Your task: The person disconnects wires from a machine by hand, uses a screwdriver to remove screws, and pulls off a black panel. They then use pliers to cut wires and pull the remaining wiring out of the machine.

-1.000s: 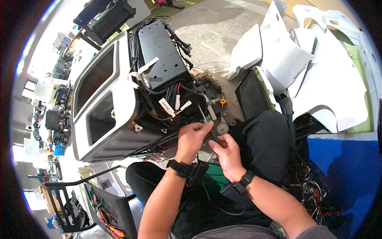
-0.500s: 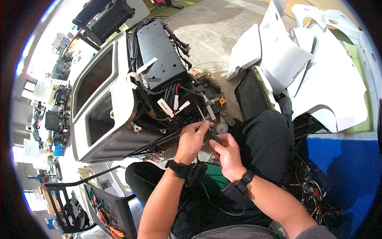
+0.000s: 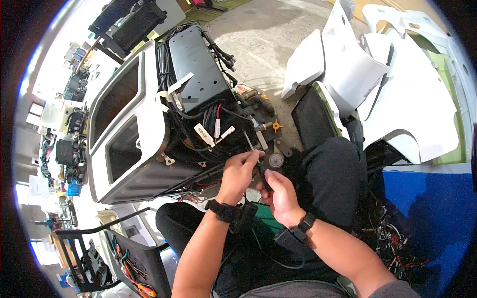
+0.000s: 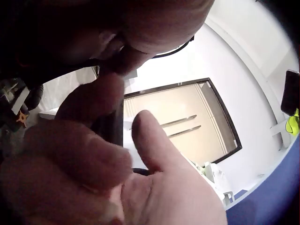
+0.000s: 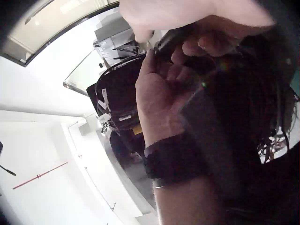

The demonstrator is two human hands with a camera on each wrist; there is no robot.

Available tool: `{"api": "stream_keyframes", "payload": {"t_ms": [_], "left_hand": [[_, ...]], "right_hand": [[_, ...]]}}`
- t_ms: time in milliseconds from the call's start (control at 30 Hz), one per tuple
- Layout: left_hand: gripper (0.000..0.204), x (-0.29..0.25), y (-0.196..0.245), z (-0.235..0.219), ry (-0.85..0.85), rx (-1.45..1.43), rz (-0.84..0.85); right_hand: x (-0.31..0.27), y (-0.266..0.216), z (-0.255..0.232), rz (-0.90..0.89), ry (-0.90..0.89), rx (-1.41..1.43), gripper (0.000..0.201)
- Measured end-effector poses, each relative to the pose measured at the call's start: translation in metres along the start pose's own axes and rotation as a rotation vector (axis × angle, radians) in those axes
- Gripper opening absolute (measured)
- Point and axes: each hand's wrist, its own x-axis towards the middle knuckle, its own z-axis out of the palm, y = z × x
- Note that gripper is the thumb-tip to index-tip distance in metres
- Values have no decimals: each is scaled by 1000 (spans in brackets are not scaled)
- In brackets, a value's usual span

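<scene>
In the head view my left hand (image 3: 238,174) pinches a thin, light-coloured rod (image 3: 249,141) between thumb and forefinger. The rod points up and away, toward the wiring at the front of the machine. Just below, to the right, my right hand (image 3: 282,196) curls its thumb and fingers round a dark, slender piece (image 5: 169,38), which lies between the two hands in the right wrist view. Fingers cover most of that piece, and I cannot tell what it is. White tagged connectors (image 3: 203,134) sit among black cables, up and left of the hands.
A white-framed machine body (image 3: 151,124) with a black metal box (image 3: 198,69) stands ahead on the left. White molded panels (image 3: 412,94) lean at the right above a blue surface (image 3: 427,213). Pliers (image 3: 146,290) lie in a dark tray at lower left.
My right thumb and fingers have shifted up and closed in round the dark piece, nearer the left hand. The left hand keeps its pinch. The head view has drifted slightly.
</scene>
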Motion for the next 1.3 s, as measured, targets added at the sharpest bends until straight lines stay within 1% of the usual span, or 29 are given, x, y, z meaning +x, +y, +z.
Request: {"api": "stream_keyframes", "payload": {"t_ms": [33, 67, 100, 133, 167, 233, 300, 333, 400, 467, 500, 567, 633, 700, 767, 833, 867, 933, 967, 1033, 1067, 1133, 1167, 1233, 1267, 1300], "left_hand": [[32, 0, -1, -1, -2, -10, -2], [32, 0, -2, -1, 2, -10, -4], [32, 1, -4, 0, 33, 23, 31], [33, 2, -4, 0, 63, 54, 67], [33, 2, -2, 0, 62, 53, 69], [35, -1, 5, -1, 79, 147, 53], [34, -3, 8, -1, 78, 131, 44], [34, -3, 9, -1, 80, 113, 35], [33, -2, 7, -1, 70, 92, 29], [32, 0, 3, -2, 58, 75, 24], [31, 1, -1, -2, 68, 84, 52], [30, 3, -6, 0, 74, 93, 80], [28, 4, -10, -1, 54, 36, 61], [28, 3, -6, -1, 54, 3, 31], [29, 2, 0, 1, 51, -32, 4], [28, 3, 4, 3, 82, -185, -48], [28, 3, 4, 5, 80, -185, -50], [25, 5, 3, 7, 98, -426, -81], [25, 7, 1, 9, 98, -426, -81], [21, 10, -2, 15, 147, -680, -58], [21, 11, -1, 17, 146, -680, -60], [19, 11, 6, 21, 207, -916, -85], [19, 12, 6, 21, 206, -915, -87], [12, 16, 5, 21, 205, -1040, -89], [12, 17, 6, 21, 204, -1036, -89], [10, 17, 7, 22, 227, -1052, -123]], "right_hand": [[0, -1, 1, 2, 0, 0, 17], [1, -2, 3, -47, 43, -38, 14], [1, -2, 5, -99, 85, -75, 12], [2, -3, 7, -100, 83, -75, 12], [2, -3, 7, -118, 97, -92, 12], [0, -4, 8, -138, 115, -109, 13], [-2, -5, 10, -171, 134, -179, 14], [-2, -5, 10, -171, 134, -179, 14], [-2, -6, 10, -91, 108, -45, 16], [0, -1, 6, -63, 84, -44, 18], [0, 0, 4, -36, 65, -43, 20], [1, 2, 5, -52, 78, -65, 20], [2, 3, 5, -64, 87, -86, 20], [2, 1, 3, -87, 78, -177, 21], [1, 2, 3, -82, 90, -174, 21], [0, 1, 3, -76, 105, -172, 21], [-1, 0, 4, -78, 126, -156, 20], [-2, 0, 3, -80, 147, -140, 19], [-2, 1, 2, -96, 143, -121, 19], [-2, 1, -1, -113, 139, -102, 19], [-3, 1, -3, -108, 127, -91, 18], [-3, 1, -5, -103, 119, -78, 17], [-3, 0, -6, -114, 119, -78, 17], [-2, 0, -6, -125, 118, -74, 18], [-2, 0, -6, -122, 121, -74, 18], [-1, 0, -6, -120, 125, -74, 18]]}}
